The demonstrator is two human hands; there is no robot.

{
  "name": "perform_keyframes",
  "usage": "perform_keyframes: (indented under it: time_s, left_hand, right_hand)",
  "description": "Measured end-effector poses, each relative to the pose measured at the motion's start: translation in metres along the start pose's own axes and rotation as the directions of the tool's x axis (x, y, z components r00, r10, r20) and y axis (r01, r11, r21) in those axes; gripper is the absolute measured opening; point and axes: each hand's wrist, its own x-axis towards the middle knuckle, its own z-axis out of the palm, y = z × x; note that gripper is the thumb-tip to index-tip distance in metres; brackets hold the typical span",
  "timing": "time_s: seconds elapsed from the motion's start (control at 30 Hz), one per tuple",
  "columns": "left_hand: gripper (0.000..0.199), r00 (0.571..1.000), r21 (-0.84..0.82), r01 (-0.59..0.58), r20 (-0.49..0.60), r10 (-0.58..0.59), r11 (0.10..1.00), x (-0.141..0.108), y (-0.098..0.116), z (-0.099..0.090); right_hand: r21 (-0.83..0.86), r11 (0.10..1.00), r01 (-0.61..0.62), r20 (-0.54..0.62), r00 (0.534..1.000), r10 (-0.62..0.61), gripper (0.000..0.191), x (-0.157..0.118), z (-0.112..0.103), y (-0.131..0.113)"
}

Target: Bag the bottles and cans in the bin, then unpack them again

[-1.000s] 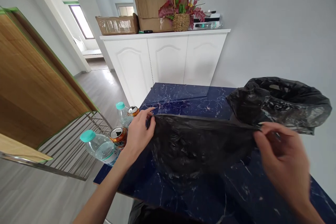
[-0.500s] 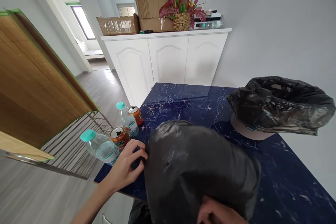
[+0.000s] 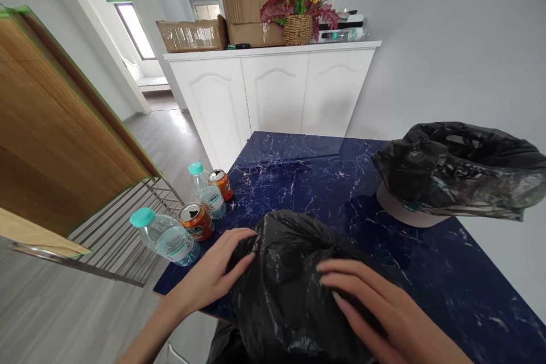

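Note:
A crumpled black plastic bag (image 3: 281, 290) lies at the table's near edge, in front of my body. My left hand (image 3: 224, 264) grips the bag's left side, with thumb and fingers closed around a fold of plastic. Over the bag's right part rests my right hand (image 3: 371, 301), its fingers stretched out and apart on the plastic. Whatever the bag covers or contains is hidden. To the left of my left hand stand an orange drink can (image 3: 196, 222) and a clear water bottle (image 3: 168, 239) with a teal cap.
A second bottle (image 3: 207, 190) and can (image 3: 220, 183) stand farther back. At the right, a pale bin (image 3: 401, 210) lined with a black bag (image 3: 452, 176) stands on the blue marbled table (image 3: 294, 170). A metal rack (image 3: 123, 233) is beyond the left edge, a white cabinet (image 3: 277, 91) behind.
The puffed-out bag has sunk and crumpled lower on the table. My right hand has moved up from the near edge onto its top, fingers spreading. My left hand stays at the left side.

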Motion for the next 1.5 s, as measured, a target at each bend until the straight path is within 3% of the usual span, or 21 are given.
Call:
perform_keyframes:
  time_s: [0.1, 0.23, 0.43, 0.53, 0.63, 0.7, 0.8, 0.87, 0.93, 1.0, 1.1, 1.2, 1.27, 1.4, 1.5]
  left_hand:
    - [0.062, 0.992, 0.000, -0.070, 0.106, 0.070, 0.998, 0.005, 0.001, 0.016]
    - [0.075, 0.988, 0.066, -0.052, 0.147, 0.041, 0.996, 0.008, 0.001, 0.033]
    - [0.073, 0.996, 0.097, -0.060, 0.076, 0.052, 0.994, 0.020, 0.022, 0.045]
    - [0.080, 0.978, 0.101, -0.145, 0.164, 0.127, 0.984, 0.031, 0.022, 0.059]
    - [0.080, 0.958, 0.176, -0.179, 0.253, 0.132, 0.968, 0.043, 0.006, 0.074]
    - [0.077, 0.974, 0.255, -0.145, 0.209, 0.092, 0.956, 0.051, -0.005, 0.081]
    - [0.070, 0.988, 0.288, -0.140, 0.103, 0.115, 0.947, 0.061, -0.003, 0.086]
    - [0.067, 0.981, 0.241, -0.189, 0.089, 0.172, 0.952, 0.068, 0.010, 0.092]
    - [0.070, 0.972, 0.186, -0.222, 0.113, 0.204, 0.957, 0.074, 0.024, 0.101]
    - [0.078, 0.968, 0.158, -0.217, 0.159, 0.192, 0.963, 0.080, 0.028, 0.113]
    - [0.078, 0.961, 0.164, -0.188, 0.236, 0.146, 0.969, 0.088, 0.010, 0.124]
    - [0.074, 0.957, 0.199, -0.179, 0.262, 0.124, 0.963, 0.090, -0.014, 0.120]
    - [0.066, 0.967, 0.232, -0.170, 0.227, 0.116, 0.958, 0.089, -0.016, 0.109]
    - [0.050, 0.944, 0.094, -0.284, 0.203, 0.261, 0.954, 0.080, 0.024, 0.092]
    - [0.068, 0.872, -0.148, -0.367, 0.288, 0.395, 0.918, 0.070, 0.062, 0.090]
  right_hand:
    - [-0.275, 0.960, 0.052, -0.056, 0.996, -0.070, 0.053, 0.032, 0.026, 0.038]
    - [-0.352, 0.927, -0.132, -0.197, 0.978, 0.064, 0.060, 0.049, 0.039, 0.092]
    - [-0.192, 0.901, -0.388, -0.257, 0.906, 0.335, 0.046, 0.067, 0.009, 0.145]
    - [-0.188, 0.875, -0.446, -0.271, 0.880, 0.390, 0.042, 0.078, -0.007, 0.167]
    - [-0.251, 0.838, -0.484, -0.315, 0.860, 0.402, 0.048, 0.078, -0.018, 0.173]
    - [-0.338, 0.833, -0.439, -0.337, 0.882, 0.329, 0.056, 0.072, -0.022, 0.161]
    - [-0.455, 0.880, -0.133, -0.234, 0.972, 0.026, 0.061, 0.063, -0.019, 0.125]
    - [-0.462, 0.885, 0.061, -0.121, 0.984, -0.132, 0.061, 0.062, -0.012, 0.107]
    - [-0.473, 0.870, 0.139, -0.038, 0.983, -0.178, 0.058, 0.065, -0.003, 0.108]
    - [-0.498, 0.858, 0.124, 0.005, 0.990, -0.140, 0.055, 0.068, 0.006, 0.130]
    - [-0.514, 0.857, 0.033, 0.033, 0.999, -0.019, 0.065, 0.068, 0.013, 0.180]
    - [-0.493, 0.869, -0.036, 0.028, 0.998, 0.058, 0.070, 0.059, 0.014, 0.217]
    - [-0.467, 0.881, -0.076, -0.001, 0.996, 0.086, 0.068, 0.054, 0.016, 0.228]
    - [-0.470, 0.862, -0.189, -0.115, 0.982, 0.153, 0.068, 0.056, 0.030, 0.228]
    - [-0.472, 0.814, -0.340, -0.228, 0.938, 0.259, 0.070, 0.064, 0.050, 0.219]
